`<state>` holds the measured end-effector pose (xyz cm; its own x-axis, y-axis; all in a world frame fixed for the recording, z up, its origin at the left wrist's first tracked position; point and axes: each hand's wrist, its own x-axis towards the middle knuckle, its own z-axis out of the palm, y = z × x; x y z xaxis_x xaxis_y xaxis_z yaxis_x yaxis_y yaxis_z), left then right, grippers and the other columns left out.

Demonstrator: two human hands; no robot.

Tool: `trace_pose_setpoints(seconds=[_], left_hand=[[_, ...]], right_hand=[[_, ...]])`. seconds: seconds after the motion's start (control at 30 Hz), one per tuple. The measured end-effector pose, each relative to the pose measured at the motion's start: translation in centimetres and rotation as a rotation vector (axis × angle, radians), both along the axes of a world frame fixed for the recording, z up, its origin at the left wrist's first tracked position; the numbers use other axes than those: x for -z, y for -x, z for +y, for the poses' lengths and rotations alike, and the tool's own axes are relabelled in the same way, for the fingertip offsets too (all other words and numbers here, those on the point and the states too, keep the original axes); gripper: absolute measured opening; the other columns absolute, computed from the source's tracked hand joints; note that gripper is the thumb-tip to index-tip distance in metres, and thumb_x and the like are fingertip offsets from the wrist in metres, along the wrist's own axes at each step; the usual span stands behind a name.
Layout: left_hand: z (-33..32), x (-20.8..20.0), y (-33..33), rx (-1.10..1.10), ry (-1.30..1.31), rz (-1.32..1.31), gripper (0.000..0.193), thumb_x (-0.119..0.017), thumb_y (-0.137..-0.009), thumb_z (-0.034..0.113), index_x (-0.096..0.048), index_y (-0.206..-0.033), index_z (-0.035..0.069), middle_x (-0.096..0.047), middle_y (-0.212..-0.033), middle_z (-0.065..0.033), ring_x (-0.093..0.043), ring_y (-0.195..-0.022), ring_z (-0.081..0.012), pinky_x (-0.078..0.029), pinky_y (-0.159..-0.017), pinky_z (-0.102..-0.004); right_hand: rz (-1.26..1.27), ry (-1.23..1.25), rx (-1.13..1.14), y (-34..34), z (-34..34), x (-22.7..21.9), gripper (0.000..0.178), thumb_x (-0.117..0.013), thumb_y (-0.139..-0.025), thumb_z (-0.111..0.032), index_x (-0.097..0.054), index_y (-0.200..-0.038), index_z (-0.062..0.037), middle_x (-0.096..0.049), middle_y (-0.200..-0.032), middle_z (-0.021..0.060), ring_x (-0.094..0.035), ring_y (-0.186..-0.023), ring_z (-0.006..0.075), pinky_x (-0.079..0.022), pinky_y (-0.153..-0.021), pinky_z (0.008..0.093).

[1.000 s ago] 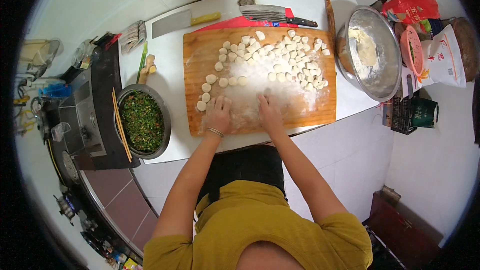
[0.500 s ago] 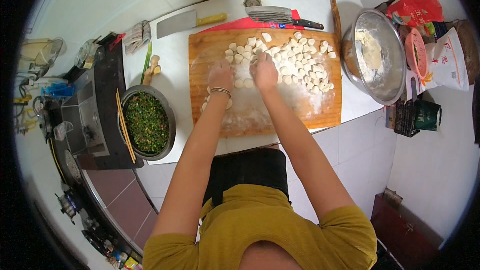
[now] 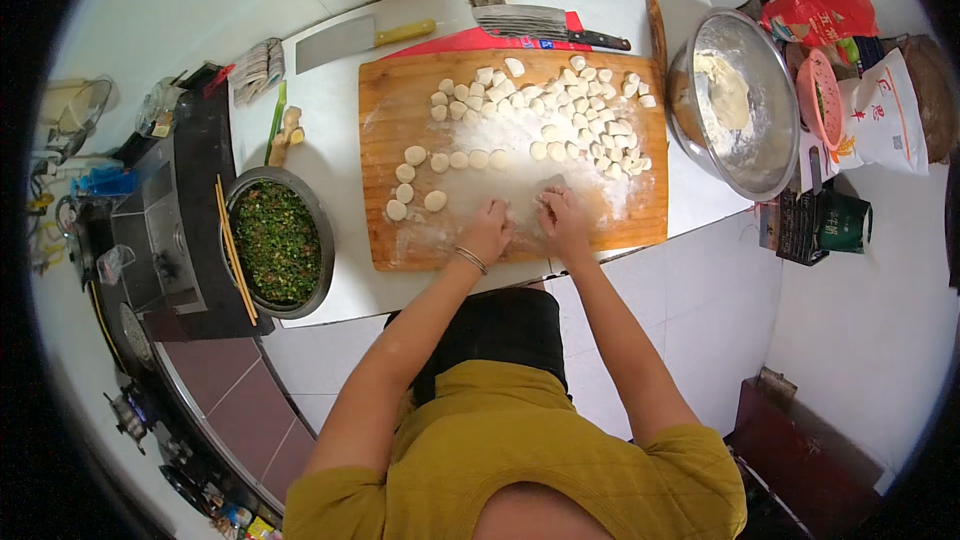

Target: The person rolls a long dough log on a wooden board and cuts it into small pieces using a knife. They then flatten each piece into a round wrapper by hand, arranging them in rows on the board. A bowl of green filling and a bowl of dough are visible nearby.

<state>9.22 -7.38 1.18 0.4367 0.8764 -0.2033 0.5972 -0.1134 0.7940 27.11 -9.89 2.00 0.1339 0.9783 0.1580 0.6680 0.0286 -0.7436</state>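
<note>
Flour dusts a wooden board on a white table. Near its front edge are my left hand and my right hand, a short gap between them. Both have curled fingers; whatever they may hold is too small to make out. Beyond them, small cut dough pieces lie in a loose heap across the back and right of the board. Several round, flattened dough pieces form rows on the left side, the nearest just beyond my left hand.
A bowl of chopped green filling stands left, chopsticks across its rim. Behind the board lie a yellow-handled cleaver and a black-handled knife. At right are a steel bowl with dough, a pink basket and bags.
Both hands have drawn back toward me, from among the dough pieces to the board's near edge. The dough pieces they covered now show. The whole view has shifted slightly.
</note>
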Motion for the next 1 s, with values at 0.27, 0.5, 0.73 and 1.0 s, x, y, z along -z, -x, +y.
trace_pose_setpoints(seconds=[0.27,0.5,0.73,1.0], left_hand=[[-0.3,0.6,0.5,-0.009,-0.144,-0.030,0.032,-0.066,-0.078,0.009,-0.056,-0.108,0.005,-0.055,-0.102,-0.0168,-0.057,-0.088,-0.0394,-0.049,-0.074,-0.0453],[-0.4,0.9,-0.5,-0.014,-0.247,0.055,0.030,-0.069,-0.076,0.017,-0.055,-0.099,0.005,-0.056,-0.099,-0.0164,-0.059,-0.083,-0.0379,-0.050,-0.070,-0.0469],[-0.6,0.8,-2.1,-0.035,-0.273,0.205,0.024,-0.065,-0.077,0.015,-0.054,-0.096,0.006,-0.054,-0.096,-0.0165,-0.058,-0.079,-0.0377,-0.049,-0.070,-0.0463],[-0.9,-1.0,-3.0,-0.142,-0.213,0.192,0.026,-0.066,-0.076,0.013,-0.053,-0.097,0.004,-0.053,-0.098,-0.0178,-0.056,-0.089,-0.0375,-0.048,-0.076,-0.0451]], right_hand=[[-0.011,0.024,-0.051,-0.5,0.0,-0.6,0.029,-0.066,-0.072,0.001,-0.059,-0.100,-0.0002,-0.056,-0.094,0.0151,-0.057,-0.086,0.0331,-0.048,-0.072,0.0391],[0.012,0.004,-0.103,-0.9,0.7,-0.4,0.023,-0.063,-0.073,-0.003,-0.059,-0.096,-0.0021,-0.055,-0.088,0.0159,-0.056,-0.078,0.0338,-0.047,-0.067,0.0412],[-0.275,0.236,-0.168,-1.8,1.2,0.2,0.025,-0.064,-0.075,-0.011,-0.058,-0.100,-0.0073,-0.057,-0.091,0.0143,-0.058,-0.088,0.0338,-0.049,-0.076,0.0430],[-0.252,-0.092,-0.418,-3.5,2.7,-1.5,0.026,-0.064,-0.075,-0.012,-0.060,-0.100,-0.0076,-0.058,-0.097,0.0133,-0.061,-0.084,0.0357,-0.051,-0.072,0.0431]])
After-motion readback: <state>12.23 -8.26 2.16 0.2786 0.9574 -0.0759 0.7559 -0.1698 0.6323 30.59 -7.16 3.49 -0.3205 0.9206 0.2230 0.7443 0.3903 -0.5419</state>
